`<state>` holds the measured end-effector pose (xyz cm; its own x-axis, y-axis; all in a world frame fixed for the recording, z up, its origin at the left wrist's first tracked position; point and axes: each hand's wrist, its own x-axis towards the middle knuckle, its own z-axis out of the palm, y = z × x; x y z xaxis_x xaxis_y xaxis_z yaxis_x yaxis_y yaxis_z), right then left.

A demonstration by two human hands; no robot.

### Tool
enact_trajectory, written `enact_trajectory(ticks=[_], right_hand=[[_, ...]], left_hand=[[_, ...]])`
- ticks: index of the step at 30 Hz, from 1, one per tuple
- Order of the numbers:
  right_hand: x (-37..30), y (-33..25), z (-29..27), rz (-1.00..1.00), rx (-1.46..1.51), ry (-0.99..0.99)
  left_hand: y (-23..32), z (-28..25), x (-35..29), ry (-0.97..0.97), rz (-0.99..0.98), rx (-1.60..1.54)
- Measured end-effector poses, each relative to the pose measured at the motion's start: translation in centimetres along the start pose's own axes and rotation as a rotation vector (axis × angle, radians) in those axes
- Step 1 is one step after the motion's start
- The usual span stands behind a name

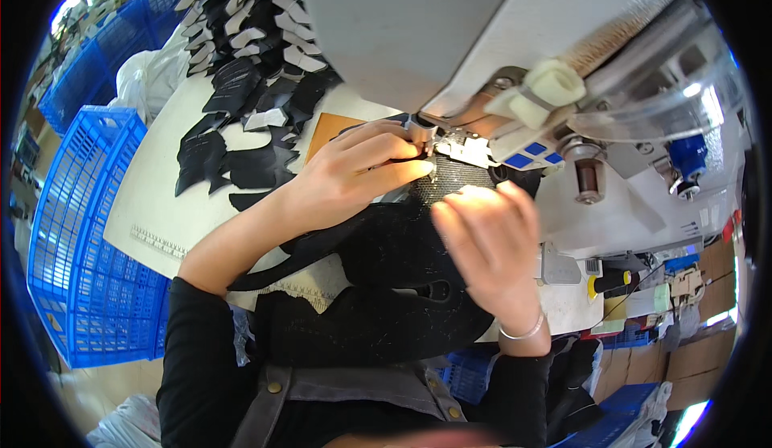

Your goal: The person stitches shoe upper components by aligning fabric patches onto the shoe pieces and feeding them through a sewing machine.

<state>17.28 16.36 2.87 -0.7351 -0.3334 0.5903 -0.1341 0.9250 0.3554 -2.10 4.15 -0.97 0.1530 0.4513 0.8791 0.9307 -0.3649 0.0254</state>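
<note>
Black fabric (386,251) lies bunched under the sewing machine's needle area and drapes toward my lap. My left hand (346,174) is closed on its edge beside the lit presser foot (428,136), fingertips close to the needle. A mesh-like grey strip (454,178) of the work shows in the lamp light. Just right of it, my right hand (490,243) hovers over the fabric, fingers bent and smeared by motion; whether it holds anything is hidden. A bracelet circles the right wrist.
Cut black pieces (201,158) lie on the white table (153,199) at left, with layered black and white pieces (241,14) behind. A blue crate (88,231) stands left of the table. The grey machine head (394,30) overhangs the work. A thread spool (589,176) sits at right.
</note>
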Motion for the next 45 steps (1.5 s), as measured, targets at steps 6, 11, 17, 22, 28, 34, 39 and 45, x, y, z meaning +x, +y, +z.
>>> enact_trajectory(ticks=[6,11,17,22,28,34,39,45], right_hand=[[0.6,-0.9,1.7,-0.093,-0.010,0.229],[0.5,-1.1,2.6,-0.074,0.037,0.312],[1.0,0.0,3.0,-0.005,0.094,0.316],[0.3,1.8,2.8,0.150,0.338,0.200],[0.4,3.1,0.9,0.239,0.209,0.122],[0.1,-0.3,1.6,0.078,-0.010,0.170],[0.2,0.9,2.8,0.103,0.030,0.182],[0.4,1.6,3.0,0.089,0.110,0.192]], left_hand=[[-0.1,-0.2,0.4,0.002,0.052,0.086],[-0.4,-0.3,0.4,0.002,0.053,0.087],[-1.3,-0.7,-0.4,-0.066,-0.218,-0.098],[-1.2,-2.3,0.6,-0.137,-0.424,-0.313],[-2.1,-7.0,0.7,-0.619,-0.663,-0.522],[-3.2,-6.5,0.2,-0.503,-0.714,-0.821],[-3.7,-7.1,0.2,-0.543,-0.712,-0.615],[-5.6,-11.3,-5.0,-0.373,-1.096,-0.089]])
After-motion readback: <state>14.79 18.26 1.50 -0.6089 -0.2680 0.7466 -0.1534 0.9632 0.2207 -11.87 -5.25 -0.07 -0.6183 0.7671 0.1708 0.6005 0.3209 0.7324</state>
